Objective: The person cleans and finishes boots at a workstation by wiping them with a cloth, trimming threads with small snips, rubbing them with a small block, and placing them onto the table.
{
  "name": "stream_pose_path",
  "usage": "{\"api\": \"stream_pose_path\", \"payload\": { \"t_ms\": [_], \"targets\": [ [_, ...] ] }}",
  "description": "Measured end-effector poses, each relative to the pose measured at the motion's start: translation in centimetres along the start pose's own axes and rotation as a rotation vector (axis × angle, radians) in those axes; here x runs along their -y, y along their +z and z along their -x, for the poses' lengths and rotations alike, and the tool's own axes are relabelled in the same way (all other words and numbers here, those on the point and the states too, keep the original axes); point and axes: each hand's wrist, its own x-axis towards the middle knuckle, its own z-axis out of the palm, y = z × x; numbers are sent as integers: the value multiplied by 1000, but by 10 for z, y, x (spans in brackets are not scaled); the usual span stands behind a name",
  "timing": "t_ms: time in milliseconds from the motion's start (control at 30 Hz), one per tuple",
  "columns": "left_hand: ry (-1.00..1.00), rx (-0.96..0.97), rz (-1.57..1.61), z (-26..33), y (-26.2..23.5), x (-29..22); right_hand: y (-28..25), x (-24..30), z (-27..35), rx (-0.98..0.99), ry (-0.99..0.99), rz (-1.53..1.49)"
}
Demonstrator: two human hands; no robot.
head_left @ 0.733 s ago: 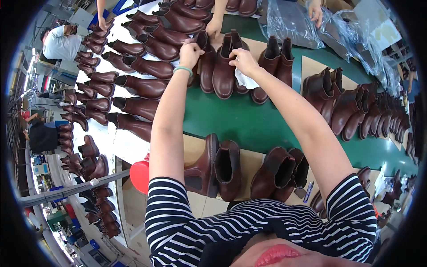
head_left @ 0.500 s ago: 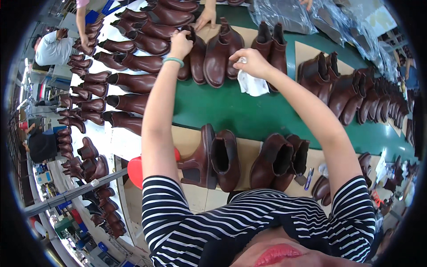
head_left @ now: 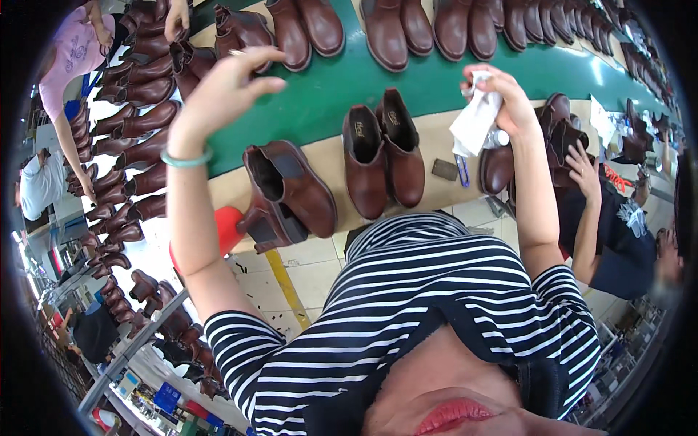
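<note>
My left hand (head_left: 227, 93) is in the air at the left, thumb and fingers apart, holding nothing. Past its fingertips stand brown ankle boots on the far side of the green table (head_left: 320, 109). Gripped in my right hand (head_left: 509, 100) is a crumpled white cloth (head_left: 476, 120), held above the near edge of the table. Between my arms, an upright pair of brown ankle boots (head_left: 366, 171) stands close to me. Left of it is another pair, one boot (head_left: 305, 190) leaning over the other, which lies partly on its side.
A dark rectangular block (head_left: 445, 170) and a blue-handled tool (head_left: 463, 171) lie beside the upright pair. Rows of boots line the far edge and the left side. A red stool (head_left: 225, 231) is by my left arm. Co-workers are at the left and right, one hand (head_left: 583, 171) near boots.
My view has shifted, bringing the near boots closer to the middle. My left hand has come off the far boots and opened. My right hand has drawn the cloth back from them.
</note>
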Motion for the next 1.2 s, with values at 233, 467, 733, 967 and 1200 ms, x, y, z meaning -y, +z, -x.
{"api": "stream_pose_path", "payload": {
  "t_ms": [233, 467, 733, 967, 1200],
  "targets": [
    [-365, -119, 768, 16, 144, -78, -35, -66, 79, -52, 173, 30],
    [-203, -681, -9, -39, 223, -61, 6, -82, 13, 75, -67, 461],
    [-426, -731, 16, -72, 250, -47, 55, -90, -70, 26, -243, 807],
    [-435, -691, 465, -8, 231, -25, 12, -68, -50, 89, -185, 676],
    [-431, -765, 792, -28, 256, -10, 108, -94, -73, 109, -449, 1096]
  ]
}}
